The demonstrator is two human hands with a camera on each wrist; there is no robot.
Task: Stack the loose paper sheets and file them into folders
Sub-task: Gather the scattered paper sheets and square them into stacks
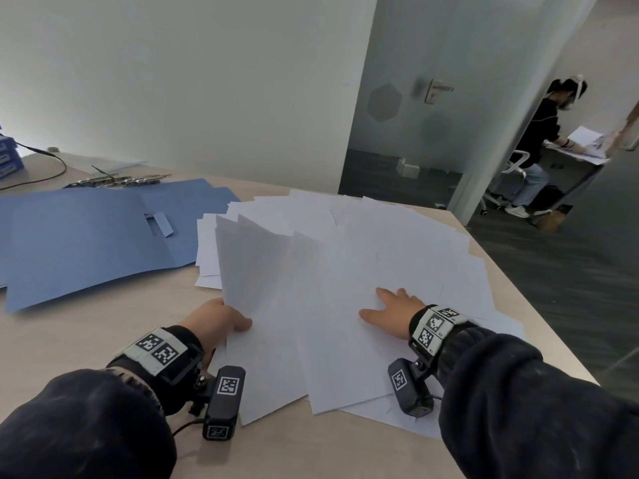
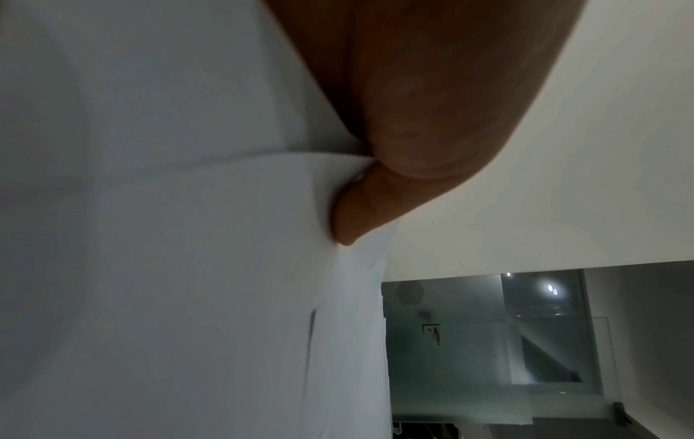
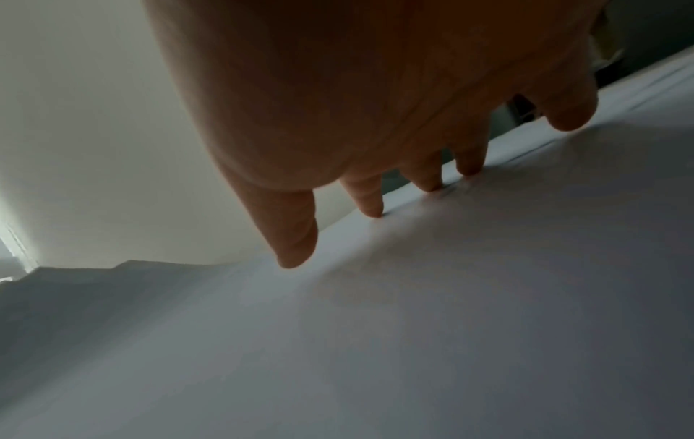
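Loose white paper sheets (image 1: 363, 257) fanned beside open blue card folder (image 1: 90, 233) | left hand (image 1: 216, 321) pinches lifted sheets' edge | right hand (image 1: 394, 314) flat, fingers (image 3: 370, 202) spread, pressing pile

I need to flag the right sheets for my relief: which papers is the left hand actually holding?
On the beige table, right of the blue folders, lies a wide spread of white sheets. At its near-left edge the left hand grips a few sheets. Only these tilt up off the pile; the others lie flat under the right hand.
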